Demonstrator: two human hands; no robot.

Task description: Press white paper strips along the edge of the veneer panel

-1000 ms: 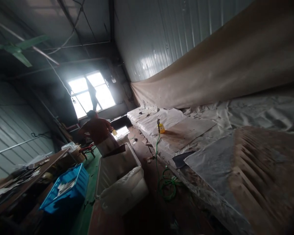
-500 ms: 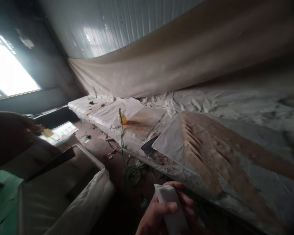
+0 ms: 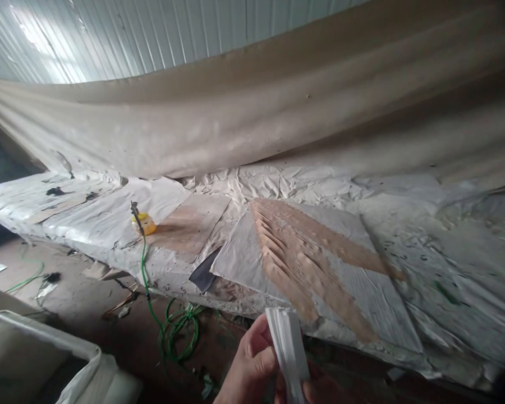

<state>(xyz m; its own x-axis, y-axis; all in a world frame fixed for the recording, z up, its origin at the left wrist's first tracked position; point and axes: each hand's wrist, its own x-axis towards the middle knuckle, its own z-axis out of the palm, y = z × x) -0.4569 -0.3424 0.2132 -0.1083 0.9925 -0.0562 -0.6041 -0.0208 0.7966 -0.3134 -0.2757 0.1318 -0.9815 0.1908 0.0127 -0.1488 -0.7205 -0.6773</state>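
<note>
My left hand [image 3: 252, 362] is closed on the left side of a narrow folded white sheet [image 3: 289, 348], its thumb against the edge. The layers of the fold show as ridges along its length; whether it is paper or cloth I cannot tell. Low in the view, my right hand [image 3: 324, 388] grips the sheet's lower right edge, mostly in shadow. Beyond both hands, a pale board [image 3: 374, 292] lies on the long bench, bearing brown sand-like material [image 3: 294, 258] shaped into ridges.
A yellow pot [image 3: 148, 225] with a spray gun [image 3: 135, 216] stands on the plastic-covered bench [image 3: 96, 224]. Its green hose [image 3: 180, 336] coils on the floor. At lower left is a cloth-edged bin [image 3: 92, 359]. A beige sheet [image 3: 219, 118] hangs along the wall.
My view has swung right, so the window and another person's arm at the left are out of sight. The white sheet's folded layers now fan slightly, and my right hand sits lower on it.
</note>
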